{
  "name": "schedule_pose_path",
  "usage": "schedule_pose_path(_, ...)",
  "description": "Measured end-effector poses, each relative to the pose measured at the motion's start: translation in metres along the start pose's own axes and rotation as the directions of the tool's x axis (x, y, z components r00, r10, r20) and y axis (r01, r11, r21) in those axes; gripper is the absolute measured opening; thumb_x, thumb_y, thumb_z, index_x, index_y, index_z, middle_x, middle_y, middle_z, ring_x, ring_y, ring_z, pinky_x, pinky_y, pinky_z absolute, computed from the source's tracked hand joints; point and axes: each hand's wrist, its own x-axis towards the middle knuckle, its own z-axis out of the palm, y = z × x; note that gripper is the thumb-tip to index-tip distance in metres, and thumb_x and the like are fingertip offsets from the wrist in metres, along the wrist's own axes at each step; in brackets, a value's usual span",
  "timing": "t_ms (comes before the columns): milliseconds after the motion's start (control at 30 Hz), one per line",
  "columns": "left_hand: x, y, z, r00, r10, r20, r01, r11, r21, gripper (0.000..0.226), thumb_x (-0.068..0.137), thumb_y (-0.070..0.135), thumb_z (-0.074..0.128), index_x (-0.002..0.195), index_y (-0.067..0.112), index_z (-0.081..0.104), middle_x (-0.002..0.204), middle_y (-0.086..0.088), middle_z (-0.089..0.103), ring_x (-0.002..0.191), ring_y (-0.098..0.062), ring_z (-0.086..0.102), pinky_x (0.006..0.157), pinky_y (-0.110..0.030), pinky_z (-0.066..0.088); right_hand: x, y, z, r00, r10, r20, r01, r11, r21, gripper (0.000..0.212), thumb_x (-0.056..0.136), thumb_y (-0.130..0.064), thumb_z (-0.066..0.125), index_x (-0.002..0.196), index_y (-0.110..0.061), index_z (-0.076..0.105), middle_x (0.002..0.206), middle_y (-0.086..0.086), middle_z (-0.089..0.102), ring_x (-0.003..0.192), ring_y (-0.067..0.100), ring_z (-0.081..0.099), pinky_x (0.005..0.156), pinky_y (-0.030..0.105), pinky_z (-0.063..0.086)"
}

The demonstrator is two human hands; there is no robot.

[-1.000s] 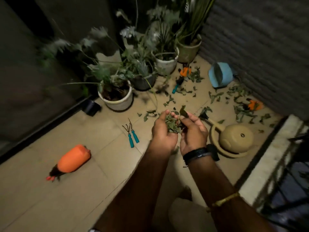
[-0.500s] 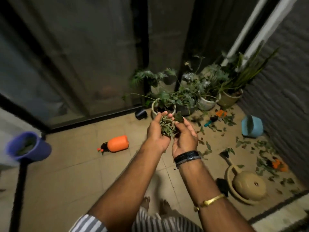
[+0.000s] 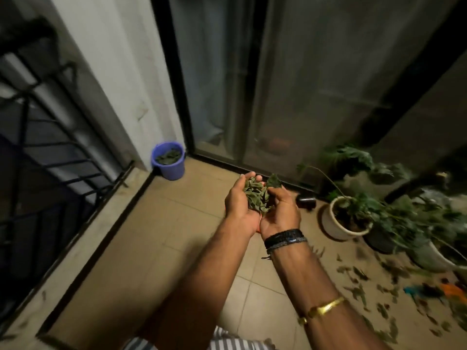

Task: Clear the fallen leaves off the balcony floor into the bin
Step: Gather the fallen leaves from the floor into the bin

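A heap of dry, crumpled green leaves (image 3: 256, 197) is held cupped between both hands above the beige tiled balcony floor (image 3: 177, 238), near the middle of the scene. The left hand (image 3: 238, 207) is curled round the left side of the heap, its fingers bent upward and its palm turned inward. The right hand (image 3: 281, 210) is curled round the right side, with its fingers closed over the leaves; the heels of the two hands are touching beneath the heap. Dark woven bands (image 3: 284, 238) are worn at the right wrist, and a thin gold bangle (image 3: 322, 309) is seen further down the same forearm.

A round purple plastic bucket (image 3: 168, 160) is stood on the floor at the far left, in the corner beside the white wall (image 3: 113, 72) and the dark-framed glass door (image 3: 227, 79). Green leaves are already seen lying inside it. The bucket is well apart from the hands.

At the right, a cream ceramic pot with a leafy green plant (image 3: 346, 221) is stood on the floor, and further pots are seen blurred beyond it. A small black pot (image 3: 306, 202) lies on its side just to the left of the cream pot. Loose fallen leaves (image 3: 374, 291) are scattered over the tiles at the near right. A black metal railing (image 3: 38, 173) runs along the left edge.
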Motion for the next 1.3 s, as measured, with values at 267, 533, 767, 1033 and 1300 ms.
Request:
schedule_pose_path(267, 0.070, 0.182, -0.054, 0.986, 0.146, -0.085, -0.149, 0.989, -0.024, 0.021, 0.098, 0.023, 0.054, 0.085, 0.013, 0.067, 0.075, -0.004, 0.066, 0.068, -0.020, 0.066, 0.073, -0.034, 0.056, 0.053, 0.141, 0.147, 0.989, 0.135, 0.060, -0.131, 0.989, -0.068, 0.030, 0.081, 0.007, 0.051, 0.104, -0.003, 0.068, 0.094, 0.020, 0.070, 0.086, 0.033, 0.069, 0.084, 0.042, 0.057)
schedule_pose_path(533, 0.170, 0.322, -0.092, 0.966, 0.161, -0.202, -0.160, 0.987, 0.021, 0.016, 0.096, 0.022, 0.055, 0.092, 0.013, 0.069, 0.089, -0.005, 0.067, 0.080, -0.020, 0.064, 0.079, -0.034, 0.054, 0.126, 0.236, 0.262, 0.985, 0.172, 0.026, -0.161, 0.958, -0.237, 0.051, 0.072, 0.012, 0.042, 0.116, 0.006, 0.066, 0.100, 0.018, 0.071, 0.086, 0.031, 0.067, 0.070, 0.031, 0.056)
schedule_pose_path(767, 0.296, 0.409, -0.102, 0.948, 0.163, -0.273, -0.158, 0.987, 0.038, 0.038, 0.091, 0.024, 0.063, 0.122, 0.002, 0.066, 0.099, -0.011, 0.071, 0.092, -0.026, 0.067, 0.084, -0.037, 0.055, 0.247, 0.304, 0.350, 0.963, 0.268, 0.004, -0.245, 0.888, -0.390, 0.063, 0.057, -0.004, 0.052, 0.117, -0.002, 0.070, 0.119, 0.024, 0.068, 0.113, 0.041, 0.064, 0.101, 0.048, 0.052)
schedule_pose_path(1033, 0.453, 0.478, -0.130, 0.908, 0.125, -0.401, -0.076, 0.988, 0.136, 0.052, 0.079, 0.031, 0.070, 0.123, 0.004, 0.065, 0.119, -0.020, 0.068, 0.114, -0.038, 0.062, 0.098, -0.046, 0.046, 0.399, 0.375, 0.412, 0.933, 0.353, -0.071, -0.325, 0.739, -0.590, 0.044, 0.077, 0.003, 0.053, 0.118, 0.001, 0.067, 0.109, 0.019, 0.069, 0.093, 0.030, 0.063, 0.074, 0.036, 0.056)
schedule_pose_path(1300, 0.622, 0.501, -0.200, 0.848, 0.053, -0.527, 0.095, 0.963, 0.251, 0.035, 0.092, 0.036, 0.059, 0.113, 0.010, 0.067, 0.099, -0.012, 0.072, 0.087, -0.028, 0.067, 0.066, -0.035, 0.054, 0.540, 0.474, 0.419, 0.916, 0.323, -0.237, -0.401, 0.706, -0.585, 0.030, 0.086, -0.008, 0.061, 0.114, -0.010, 0.073, 0.110, 0.014, 0.072, 0.100, 0.029, 0.068, 0.083, 0.044, 0.058)
